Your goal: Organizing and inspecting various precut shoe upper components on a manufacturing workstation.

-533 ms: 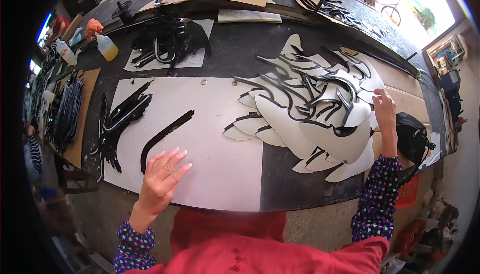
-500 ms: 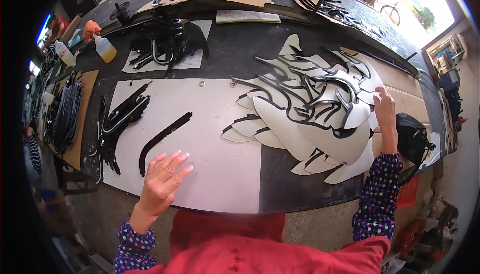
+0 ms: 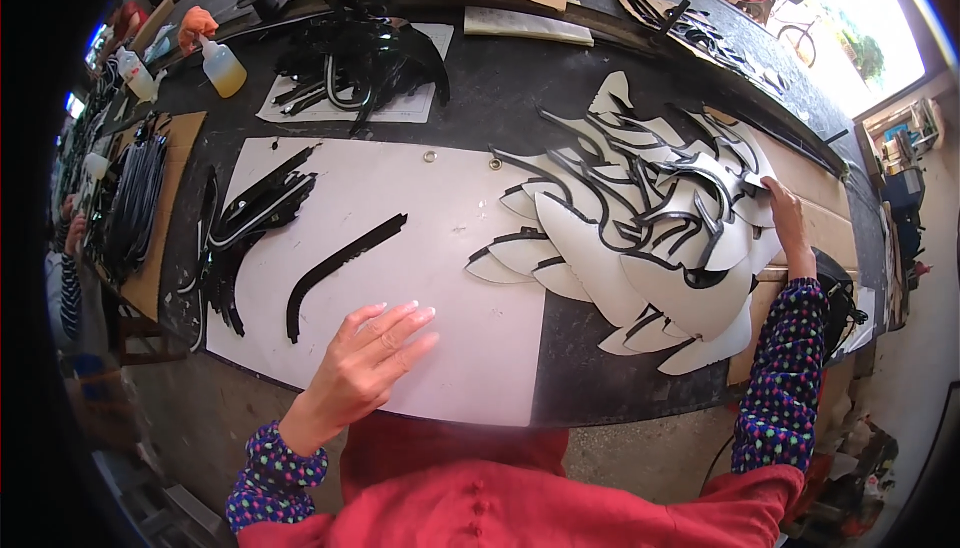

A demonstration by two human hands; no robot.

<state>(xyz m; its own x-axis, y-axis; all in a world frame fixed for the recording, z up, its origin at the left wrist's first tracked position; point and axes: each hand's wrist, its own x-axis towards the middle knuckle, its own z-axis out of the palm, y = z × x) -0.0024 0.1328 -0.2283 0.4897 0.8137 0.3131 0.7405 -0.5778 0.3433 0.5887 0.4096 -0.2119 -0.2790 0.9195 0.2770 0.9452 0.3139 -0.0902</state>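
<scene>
My left hand (image 3: 372, 360) hovers over the near part of a white sheet (image 3: 455, 328), its fingers stretched and holding nothing. A black curved strip (image 3: 345, 273) lies on that sheet just beyond it. To the right, a heap of white curved pieces with black edging (image 3: 570, 228) is spread out, overlapping. My right hand (image 3: 787, 216) reaches the heap's right side, with its fingers closed at the edge of a white black-edged piece (image 3: 752, 210). The thumb is mostly hidden. More black strips (image 3: 265, 208) lie bunched at the sheet's left.
Behind the sheet, a pile of glossy black parts (image 3: 350, 68) rests on paper. A bottle of yellow liquid (image 3: 223, 70) stands at the far left. Bundled strips lie on cardboard (image 3: 178, 178) at the left. A black bag (image 3: 836, 293) sits beside my right forearm.
My left hand has moved right over the white sheet. My right hand's fingers have closed in on the edge of the white piece. The whole view has shifted slightly.
</scene>
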